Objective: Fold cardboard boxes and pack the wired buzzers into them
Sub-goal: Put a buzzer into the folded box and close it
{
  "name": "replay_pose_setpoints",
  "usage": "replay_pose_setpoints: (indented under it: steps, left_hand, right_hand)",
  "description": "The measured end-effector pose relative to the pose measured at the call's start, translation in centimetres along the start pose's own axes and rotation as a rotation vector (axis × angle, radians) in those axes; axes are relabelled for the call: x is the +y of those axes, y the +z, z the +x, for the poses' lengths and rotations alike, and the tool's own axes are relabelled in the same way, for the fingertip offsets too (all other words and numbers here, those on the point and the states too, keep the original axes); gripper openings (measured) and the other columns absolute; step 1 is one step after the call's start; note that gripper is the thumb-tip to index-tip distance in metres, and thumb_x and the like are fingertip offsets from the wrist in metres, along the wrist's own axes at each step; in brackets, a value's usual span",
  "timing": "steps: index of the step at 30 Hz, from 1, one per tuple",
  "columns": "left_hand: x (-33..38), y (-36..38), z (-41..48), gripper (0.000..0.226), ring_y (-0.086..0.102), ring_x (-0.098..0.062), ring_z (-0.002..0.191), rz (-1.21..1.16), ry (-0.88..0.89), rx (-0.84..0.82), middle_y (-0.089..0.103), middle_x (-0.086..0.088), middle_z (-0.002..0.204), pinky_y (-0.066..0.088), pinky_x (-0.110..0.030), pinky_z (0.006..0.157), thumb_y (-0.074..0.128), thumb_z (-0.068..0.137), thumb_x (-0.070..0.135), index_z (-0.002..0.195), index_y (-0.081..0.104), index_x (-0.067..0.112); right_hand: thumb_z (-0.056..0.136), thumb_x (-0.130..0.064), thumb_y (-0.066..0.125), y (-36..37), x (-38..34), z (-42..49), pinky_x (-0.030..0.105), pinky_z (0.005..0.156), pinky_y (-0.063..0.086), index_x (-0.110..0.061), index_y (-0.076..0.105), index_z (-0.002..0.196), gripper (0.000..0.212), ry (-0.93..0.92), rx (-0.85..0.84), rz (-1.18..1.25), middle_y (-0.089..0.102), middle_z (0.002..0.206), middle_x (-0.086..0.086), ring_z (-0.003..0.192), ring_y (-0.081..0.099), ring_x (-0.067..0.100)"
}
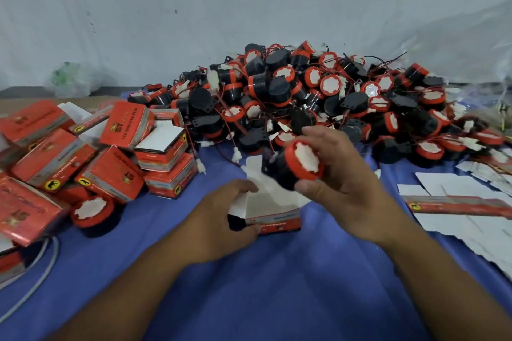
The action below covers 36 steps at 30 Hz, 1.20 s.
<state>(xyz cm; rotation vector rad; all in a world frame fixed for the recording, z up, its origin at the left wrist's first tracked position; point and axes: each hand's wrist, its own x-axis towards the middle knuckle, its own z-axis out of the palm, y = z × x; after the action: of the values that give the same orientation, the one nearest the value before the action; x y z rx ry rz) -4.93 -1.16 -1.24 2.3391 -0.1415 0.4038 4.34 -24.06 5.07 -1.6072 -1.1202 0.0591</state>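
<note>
Buzzer (pixel 293 166) seemingly between right fingers (pixel 321 134)

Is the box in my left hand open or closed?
Open: the box shows its white inside and a raised flap; the buzzer is held at its mouth.

So from where I'm sitting, both bare forearms are angling in from the bottom corners toward the middle. The left hand (pixel 221 219) is lying lower and palm-down, its fingers and thumb curling round the near end of an open box (pixel 277 220). The right hand (pixel 343 185) is hovering a bit higher and further out, thumb underneath and fingers arching over the top, pinching a buzzer (pixel 300 165), with the wrist bending slightly inward.
</note>
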Motion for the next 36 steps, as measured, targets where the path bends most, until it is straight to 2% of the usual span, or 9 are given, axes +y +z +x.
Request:
replay_pose_setpoints:
  steps: [4, 10, 14, 17, 20, 23, 26, 31, 36]
  left_hand:
    - [0.1, 0.1, 0.1, 0.059, 0.057, 0.001, 0.11, -0.013, 0.011, 0.0, 0.059, 0.019, 0.12, 0.047, -0.016, 0.09, 0.079, 0.073, 0.033, 0.123, 0.047, 0.04]
    - [0.3, 0.1, 0.1, 0.052, 0.055, 0.001, 0.109, 0.002, 0.008, 0.013, 0.057, 0.015, 0.119, 0.046, -0.013, 0.088, 0.076, 0.073, 0.042, 0.116, 0.047, 0.045]
    - [0.4, 0.2, 0.2, 0.045, 0.055, 0.001, 0.11, -0.034, 0.012, 0.07, 0.055, 0.024, 0.119, 0.044, -0.013, 0.087, 0.074, 0.079, 0.04, 0.116, 0.049, 0.041]
    - [0.8, 0.3, 0.2, 0.042, 0.048, 0.009, 0.117, -0.043, 0.008, 0.116, 0.047, 0.039, 0.124, 0.038, -0.004, 0.09, 0.065, 0.083, 0.051, 0.118, 0.043, 0.047]
    - [1.1, 0.6, 0.3, 0.047, 0.05, 0.006, 0.117, -0.054, 0.008, 0.194, 0.05, 0.034, 0.123, 0.037, -0.006, 0.093, 0.062, 0.081, 0.056, 0.122, 0.045, 0.04]
    - [1.2, 1.0, 0.5, 0.049, 0.054, -0.003, 0.116, 0.004, 0.02, 0.299, 0.054, 0.019, 0.123, 0.041, -0.016, 0.097, 0.067, 0.082, 0.041, 0.126, 0.05, 0.027]
    - [1.7, 1.2, 0.5, 0.052, 0.047, 0.0, 0.12, 0.078, 0.107, 0.328, 0.052, 0.018, 0.128, 0.032, -0.006, 0.101, 0.065, 0.085, 0.032, 0.133, 0.05, 0.019]
    - [1.8, 1.2, 1.1, 0.048, 0.053, -0.025, 0.113, 0.359, 0.342, 0.447, 0.064, -0.017, 0.12, 0.035, -0.019, 0.104, 0.064, 0.09, 0.017, 0.132, 0.055, -0.006]
    - [2.3, 0.8, 0.9, 0.046, 0.054, -0.005, 0.11, 0.221, 0.248, 0.413, 0.065, -0.001, 0.116, 0.034, -0.003, 0.097, 0.068, 0.088, 0.009, 0.133, 0.056, 0.005]
  right_hand:
    - [0.095, -0.004, 0.064, -0.4, 1.4, -0.4, 0.031, 0.108, 0.039, -0.014, 0.051, 0.14, 0.047, 0.045, -0.185, -0.366, 0.048, 0.142, -0.006, 0.134, 0.042, 0.011]
    - [0.099, -0.001, 0.054, -0.9, 2.1, 0.0, 0.032, 0.106, 0.042, -0.012, 0.056, 0.14, 0.043, -0.017, -0.265, -0.528, 0.041, 0.146, 0.002, 0.134, 0.043, 0.02]
    - [0.096, -0.001, 0.058, 0.0, 2.1, -0.1, 0.007, 0.108, 0.026, -0.014, 0.063, 0.133, 0.04, -0.025, -0.272, -0.659, 0.043, 0.15, 0.002, 0.135, 0.042, 0.02]
    - [0.093, -0.005, 0.064, 0.4, 2.0, 0.0, 0.022, 0.107, 0.039, -0.015, 0.068, 0.128, 0.036, -0.034, -0.242, -0.638, 0.049, 0.145, 0.003, 0.129, 0.049, 0.019]
    - [0.094, -0.009, 0.065, 0.7, 1.9, -0.1, 0.034, 0.1, 0.046, -0.015, 0.071, 0.121, 0.028, -0.034, -0.202, -0.628, 0.051, 0.138, 0.004, 0.121, 0.055, 0.02]
    - [0.099, -0.018, 0.06, 1.4, 2.1, 0.0, 0.041, 0.088, 0.05, -0.009, 0.077, 0.101, 0.019, -0.027, -0.195, -0.635, 0.056, 0.125, 0.007, 0.103, 0.064, 0.024]
    - [0.099, -0.014, 0.06, 1.9, 2.4, 0.2, 0.04, 0.082, 0.05, -0.003, 0.077, 0.097, 0.02, -0.04, -0.181, -0.619, 0.057, 0.116, 0.011, 0.089, 0.064, 0.024]
    - [0.099, -0.018, 0.061, 2.4, 2.4, 0.3, 0.033, 0.077, 0.046, -0.003, 0.076, 0.089, 0.023, -0.036, -0.12, -0.634, 0.057, 0.1, 0.008, 0.087, 0.054, 0.023]
    - [0.097, -0.016, 0.064, 2.0, 2.5, 0.6, 0.022, 0.072, 0.037, -0.003, 0.073, 0.085, 0.02, -0.025, -0.099, -0.648, 0.057, 0.089, 0.005, 0.081, 0.047, 0.014]
